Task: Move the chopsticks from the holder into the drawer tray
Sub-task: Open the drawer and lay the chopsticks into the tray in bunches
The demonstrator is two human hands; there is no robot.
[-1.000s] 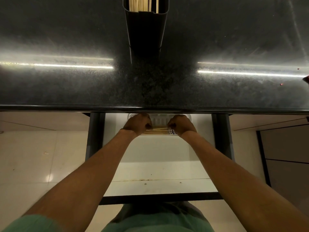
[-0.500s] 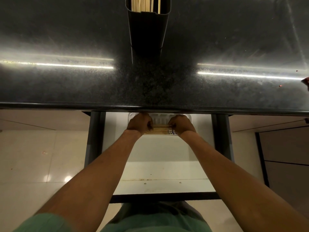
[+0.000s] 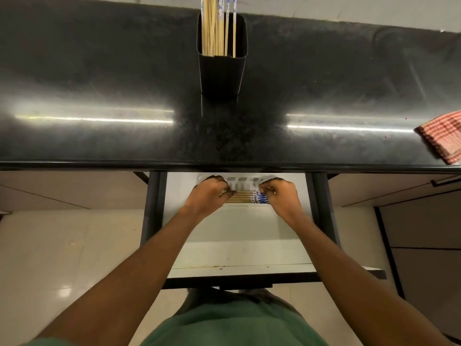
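A black square holder (image 3: pixel 220 73) stands on the dark counter, with several wooden chopsticks (image 3: pixel 217 26) upright in it, some with blue-patterned tops. Below the counter edge an open white drawer (image 3: pixel 239 236) holds a pale tray (image 3: pixel 243 179) at its back. Several chopsticks (image 3: pixel 245 197) lie sideways across the tray, blue-patterned ends to the right. My left hand (image 3: pixel 208 196) pinches their left ends, fingers curled. My right hand (image 3: pixel 280 194) pinches the blue right ends. The tray's far part is hidden under the counter.
The glossy black counter (image 3: pixel 99 96) spans the view. A red checked cloth (image 3: pixel 442 137) lies at its right edge. Dark drawer rails (image 3: pixel 153 208) flank the drawer. Pale floor tiles (image 3: pixel 62 258) lie left, a cabinet front (image 3: pixel 424 221) right.
The view has tilted up, so more of the holder and the cloth shows. Both hands stay at the ends of the chopsticks in the tray, barely shifted.
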